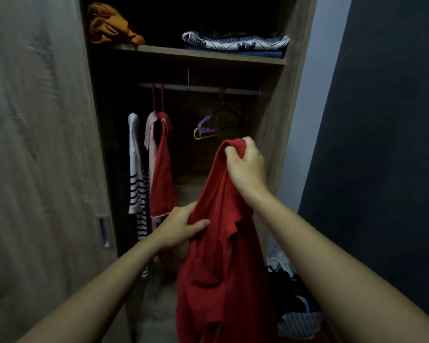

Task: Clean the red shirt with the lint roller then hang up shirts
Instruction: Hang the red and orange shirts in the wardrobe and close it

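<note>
A red shirt [221, 268] hangs in front of the open wardrobe, held up by both my hands. My right hand [245, 167] grips its bunched top edge at about the height of the spare hangers. Lower and to the left, my left hand [181, 226] pinches a fold of the same shirt. Inside, a rail [201, 88] carries a second red garment [162, 169], a pink one [150, 134] and a striped white one [134, 164]. Empty purple, yellow-green and black hangers [208, 127] hang on the rail's right part. No lint roller is in view.
The wardrobe's sliding door [42, 144] stands at the left. A shelf [198, 54] above the rail holds an orange bundle [109, 24] and folded patterned cloth [235, 43]. Loose clothes [292, 300] lie at the bottom right. A dark wall [382, 144] is at the right.
</note>
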`<action>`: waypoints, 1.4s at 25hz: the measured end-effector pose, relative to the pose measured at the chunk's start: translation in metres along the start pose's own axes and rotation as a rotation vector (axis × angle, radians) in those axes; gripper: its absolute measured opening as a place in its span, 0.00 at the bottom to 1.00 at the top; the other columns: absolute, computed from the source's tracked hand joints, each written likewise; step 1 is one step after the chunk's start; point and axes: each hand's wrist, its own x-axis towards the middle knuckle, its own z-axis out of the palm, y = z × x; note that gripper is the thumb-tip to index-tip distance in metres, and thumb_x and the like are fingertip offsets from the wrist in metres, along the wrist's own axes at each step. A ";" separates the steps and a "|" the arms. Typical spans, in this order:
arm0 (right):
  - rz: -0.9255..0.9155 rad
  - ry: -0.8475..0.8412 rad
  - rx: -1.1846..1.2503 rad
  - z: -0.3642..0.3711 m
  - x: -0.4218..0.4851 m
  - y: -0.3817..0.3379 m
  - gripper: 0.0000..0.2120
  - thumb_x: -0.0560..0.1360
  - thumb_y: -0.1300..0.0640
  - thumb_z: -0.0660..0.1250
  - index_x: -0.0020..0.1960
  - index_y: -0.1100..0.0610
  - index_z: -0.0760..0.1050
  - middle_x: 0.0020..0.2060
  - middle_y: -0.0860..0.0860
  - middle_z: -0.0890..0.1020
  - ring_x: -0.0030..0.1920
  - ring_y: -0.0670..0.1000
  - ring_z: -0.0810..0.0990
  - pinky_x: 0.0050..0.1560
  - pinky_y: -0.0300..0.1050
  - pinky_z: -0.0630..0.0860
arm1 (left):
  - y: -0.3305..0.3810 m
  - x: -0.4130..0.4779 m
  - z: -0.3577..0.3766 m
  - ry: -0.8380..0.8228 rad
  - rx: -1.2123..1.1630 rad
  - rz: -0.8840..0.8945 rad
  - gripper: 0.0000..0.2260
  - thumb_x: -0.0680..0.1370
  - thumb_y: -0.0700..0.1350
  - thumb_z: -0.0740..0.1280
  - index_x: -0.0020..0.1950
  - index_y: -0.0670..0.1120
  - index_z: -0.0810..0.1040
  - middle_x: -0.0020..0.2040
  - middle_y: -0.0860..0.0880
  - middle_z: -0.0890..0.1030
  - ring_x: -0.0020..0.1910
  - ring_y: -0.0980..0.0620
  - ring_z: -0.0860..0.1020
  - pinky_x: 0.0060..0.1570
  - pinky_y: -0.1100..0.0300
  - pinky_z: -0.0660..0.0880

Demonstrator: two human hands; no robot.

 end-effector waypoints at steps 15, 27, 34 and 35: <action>0.107 -0.705 -0.294 -0.112 0.046 0.089 0.16 0.68 0.78 0.58 0.47 0.60 0.70 0.43 0.51 0.73 0.41 0.46 0.74 0.35 0.33 0.72 | 0.000 0.037 -0.088 0.246 -0.299 -0.061 0.23 0.61 0.23 0.56 0.37 0.50 0.78 0.47 0.53 0.80 0.43 0.67 0.79 0.44 0.68 0.74; -0.347 -0.380 -0.802 -0.046 0.073 0.146 0.16 0.70 0.69 0.64 0.48 0.53 0.84 0.57 0.50 0.81 0.57 0.53 0.79 0.59 0.50 0.75 | -0.009 0.076 -0.091 0.433 0.361 -0.016 0.14 0.71 0.32 0.64 0.52 0.43 0.84 0.52 0.45 0.84 0.52 0.50 0.80 0.55 0.64 0.69; -0.318 -0.619 -1.145 0.001 0.116 0.164 0.21 0.75 0.59 0.63 0.66 0.45 0.70 0.59 0.51 0.75 0.57 0.57 0.78 0.53 0.56 0.78 | -0.081 0.134 -0.085 0.503 0.388 -0.213 0.11 0.73 0.36 0.63 0.48 0.44 0.84 0.50 0.44 0.84 0.53 0.41 0.79 0.54 0.50 0.74; -0.257 -0.652 -1.136 0.005 0.126 0.162 0.25 0.73 0.60 0.64 0.68 0.47 0.68 0.60 0.52 0.74 0.58 0.58 0.77 0.54 0.57 0.78 | -0.089 0.143 -0.085 0.499 0.360 -0.167 0.11 0.72 0.36 0.63 0.46 0.45 0.84 0.47 0.45 0.85 0.51 0.42 0.80 0.53 0.51 0.75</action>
